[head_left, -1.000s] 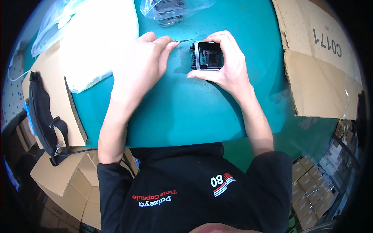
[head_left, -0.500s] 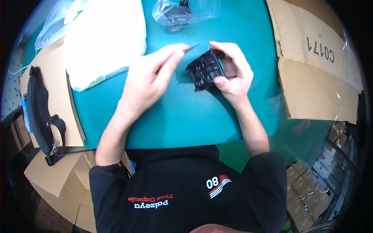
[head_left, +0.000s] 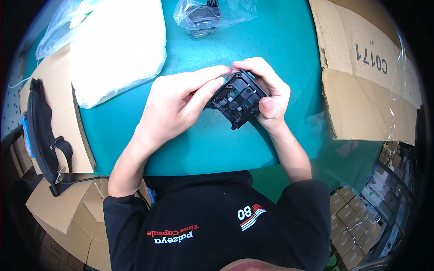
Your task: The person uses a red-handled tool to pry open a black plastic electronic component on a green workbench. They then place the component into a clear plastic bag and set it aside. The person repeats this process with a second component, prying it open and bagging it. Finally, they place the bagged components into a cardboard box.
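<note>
My right hand (head_left: 271,90) grips a black plastic housing (head_left: 240,100) by its right side, thumb on the near face and fingers behind the far edge. The housing is tilted, and its ribbed, compartmented inside faces up. My left hand (head_left: 181,97) is closed in a pinch at the housing's upper left edge. Between its thumb and forefinger is a thin dark piece, now mostly hidden by the fingers and against the housing. The fingertips of both hands come close together at the far corner.
A green table (head_left: 203,149) lies under my hands. At the far edge, a clear plastic bag (head_left: 199,20) holds black parts. A large white bag (head_left: 120,54) and a black strap pouch (head_left: 43,131) on cardboard are at left. A cardboard box (head_left: 366,90) stands at right.
My left hand has brought the thin dark piece right, against the housing. My right hand has turned the housing so that its inside faces up more and moved it slightly nearer.
</note>
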`<act>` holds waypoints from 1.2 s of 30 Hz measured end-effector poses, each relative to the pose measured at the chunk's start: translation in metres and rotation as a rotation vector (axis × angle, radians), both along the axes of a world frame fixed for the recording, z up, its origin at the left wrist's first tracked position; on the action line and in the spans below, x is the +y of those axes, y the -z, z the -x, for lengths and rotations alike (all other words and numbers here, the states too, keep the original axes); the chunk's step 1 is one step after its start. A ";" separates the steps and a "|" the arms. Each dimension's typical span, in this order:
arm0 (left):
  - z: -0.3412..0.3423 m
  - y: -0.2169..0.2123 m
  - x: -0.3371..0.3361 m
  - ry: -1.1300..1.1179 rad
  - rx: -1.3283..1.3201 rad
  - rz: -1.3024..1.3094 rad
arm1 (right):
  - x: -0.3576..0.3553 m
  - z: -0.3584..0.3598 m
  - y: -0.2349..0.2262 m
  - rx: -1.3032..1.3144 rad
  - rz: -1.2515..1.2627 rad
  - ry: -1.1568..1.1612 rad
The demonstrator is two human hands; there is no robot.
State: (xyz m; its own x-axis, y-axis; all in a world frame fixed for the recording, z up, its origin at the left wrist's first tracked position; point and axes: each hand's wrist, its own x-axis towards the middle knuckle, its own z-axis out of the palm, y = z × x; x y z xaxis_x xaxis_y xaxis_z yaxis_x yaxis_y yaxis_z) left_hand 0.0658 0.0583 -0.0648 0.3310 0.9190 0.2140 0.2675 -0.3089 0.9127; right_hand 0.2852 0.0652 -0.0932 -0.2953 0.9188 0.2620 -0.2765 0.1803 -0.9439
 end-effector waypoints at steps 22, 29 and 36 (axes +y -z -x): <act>0.004 -0.002 -0.002 -0.014 0.146 -0.143 | -0.001 0.000 0.004 0.014 -0.041 -0.008; 0.004 -0.004 -0.002 -0.003 0.153 -0.172 | -0.002 0.003 0.003 0.030 -0.009 -0.011; 0.007 -0.009 -0.003 0.037 0.282 -0.153 | -0.003 0.002 0.004 0.010 0.029 -0.020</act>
State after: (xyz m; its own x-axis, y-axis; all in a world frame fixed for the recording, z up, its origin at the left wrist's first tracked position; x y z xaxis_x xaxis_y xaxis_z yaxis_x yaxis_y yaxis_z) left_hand 0.0588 0.0549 -0.0556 0.4291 0.8697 0.2437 0.4895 -0.4507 0.7465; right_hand 0.2831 0.0626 -0.0968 -0.3111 0.9200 0.2383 -0.2894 0.1471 -0.9458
